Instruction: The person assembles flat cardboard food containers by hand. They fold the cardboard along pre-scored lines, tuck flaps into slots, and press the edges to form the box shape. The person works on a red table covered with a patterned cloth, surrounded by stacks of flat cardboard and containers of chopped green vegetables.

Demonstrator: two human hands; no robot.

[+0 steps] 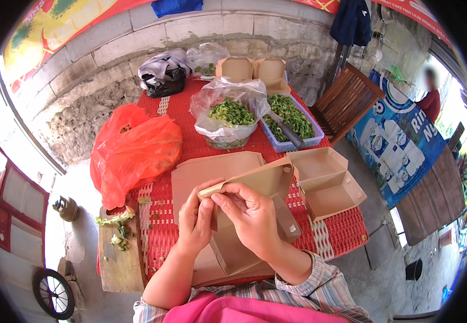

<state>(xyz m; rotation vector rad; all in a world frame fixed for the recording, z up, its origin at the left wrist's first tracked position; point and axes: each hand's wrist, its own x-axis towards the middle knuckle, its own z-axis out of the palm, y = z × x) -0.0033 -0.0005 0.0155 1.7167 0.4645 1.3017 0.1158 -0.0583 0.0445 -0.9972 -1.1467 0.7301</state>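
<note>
Both my hands work at one corner of a brown cardboard food box (244, 245), which stands partly folded at the near middle of the table. My left hand (194, 223) pinches the box's corner flap between thumb and fingers. From the other side my right hand (252, 215) grips the same flap, its thumb close to the left thumb. The box's lid panel slants up behind my right hand. Beneath and behind it lie flat cardboard blanks (206, 175). Just to the right sits an open, folded cardboard box (325, 183).
Chopped greens fill a clear plastic bag (204, 126) and a lilac tray (277, 144), with a dark-handled knife (290, 134) across the tray. A red plastic bag (136, 153) and a wooden board (117, 261) lie left. More open boxes (236, 70) stand at the back, near a wooden chair (346, 102).
</note>
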